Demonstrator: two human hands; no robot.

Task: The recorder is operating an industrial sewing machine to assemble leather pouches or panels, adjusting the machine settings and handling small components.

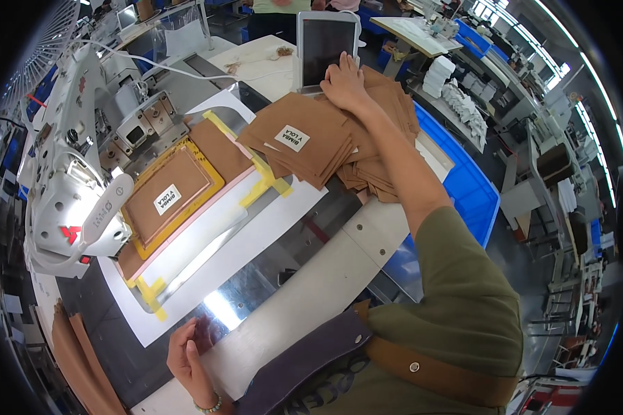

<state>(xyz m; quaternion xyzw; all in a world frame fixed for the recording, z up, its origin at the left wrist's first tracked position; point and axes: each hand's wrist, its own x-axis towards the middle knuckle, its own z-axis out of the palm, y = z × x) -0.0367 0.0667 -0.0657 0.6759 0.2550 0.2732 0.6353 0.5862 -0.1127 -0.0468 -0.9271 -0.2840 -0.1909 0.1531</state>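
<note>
Our olive sleeve [467, 277] leads to our right hand [346, 86], fingers extended against the control screen [318, 48]; our left hand [190, 356] curls loosely. Brown panels [325, 135] lie stacked beside the screen, another inside the sewing machine's [59, 194] yellow frame [217, 182].

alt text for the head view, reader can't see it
A person's right hand is at a dark screen behind stacked brown panels; the left hand is half-curled near the table edge. A sewing machine stands by a yellow frame around a white label on brown material.
</note>
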